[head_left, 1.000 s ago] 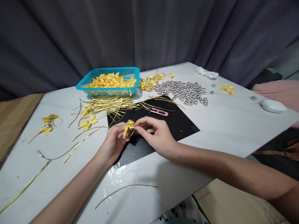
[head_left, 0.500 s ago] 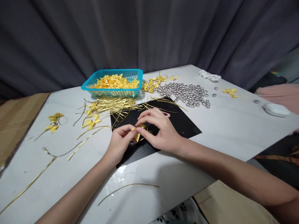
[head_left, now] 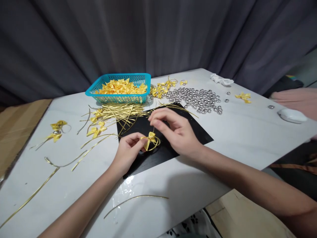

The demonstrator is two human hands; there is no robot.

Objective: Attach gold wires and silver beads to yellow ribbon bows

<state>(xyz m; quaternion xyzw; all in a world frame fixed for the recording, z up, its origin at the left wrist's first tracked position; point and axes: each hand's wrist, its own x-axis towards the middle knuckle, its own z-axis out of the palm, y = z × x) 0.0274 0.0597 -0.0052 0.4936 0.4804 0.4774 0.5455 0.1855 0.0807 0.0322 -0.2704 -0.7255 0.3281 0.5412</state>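
Note:
A yellow ribbon bow [head_left: 151, 137] with a loop of gold tie is pinched between the thumb and fingers of my left hand [head_left: 130, 148]. Just above and to the right, my right hand [head_left: 174, 130] has its thumb and fingertips pressed together on a thin strand [head_left: 154, 128] that runs up from the bow. Both hands are over a black mat [head_left: 148, 165]. Behind them lies a heap of gold twist ties [head_left: 123, 111], with loose yellow bows [head_left: 96, 131] at its left side.
A blue basket [head_left: 118, 99] of yellow bows stands at the back. Silver heart-shaped beads [head_left: 200, 99] are spread right of it. A white dish [head_left: 292, 115] and crumpled white cloth [head_left: 221, 80] lie farther right. Single gold ties [head_left: 136, 197] are scattered in front and left.
My right hand has moved up and away from the bow, drawing a thin strand upward. The bow and its loop now show more fully. My left hand stays in place.

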